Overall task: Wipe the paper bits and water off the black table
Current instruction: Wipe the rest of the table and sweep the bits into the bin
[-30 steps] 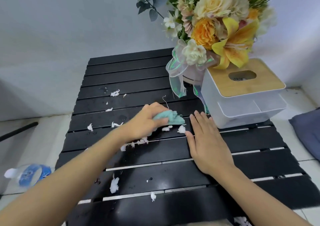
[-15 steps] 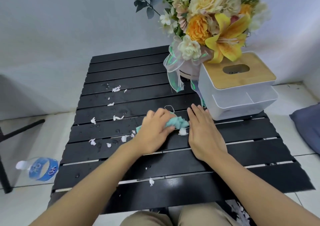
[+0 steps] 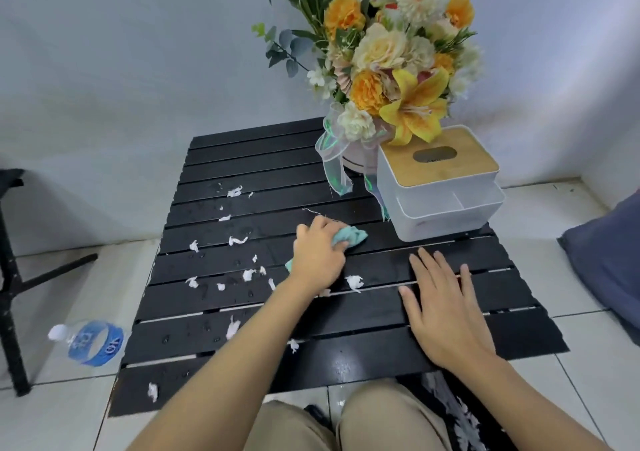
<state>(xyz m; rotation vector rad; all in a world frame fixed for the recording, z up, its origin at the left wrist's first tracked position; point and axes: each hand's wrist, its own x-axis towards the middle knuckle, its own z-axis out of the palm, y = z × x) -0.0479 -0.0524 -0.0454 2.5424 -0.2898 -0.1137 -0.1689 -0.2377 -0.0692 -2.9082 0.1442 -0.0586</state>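
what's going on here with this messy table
A person is wiping a black slatted table. Their left hand grips a teal cloth near the middle, while the right hand lies flat on the slats, fingers spread. The job is not finished: white paper bits are scattered mostly left of the cloth, and water drops show near the front edge. Flowers and a tissue box stand at the far right corner.

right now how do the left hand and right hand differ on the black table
The left hand is curled, gripping a crumpled teal cloth; the right hand lies flat, fingers spread, holding nothing. The left sits farther back beside white paper bits; the right nearer. Both rest on the black slatted table.
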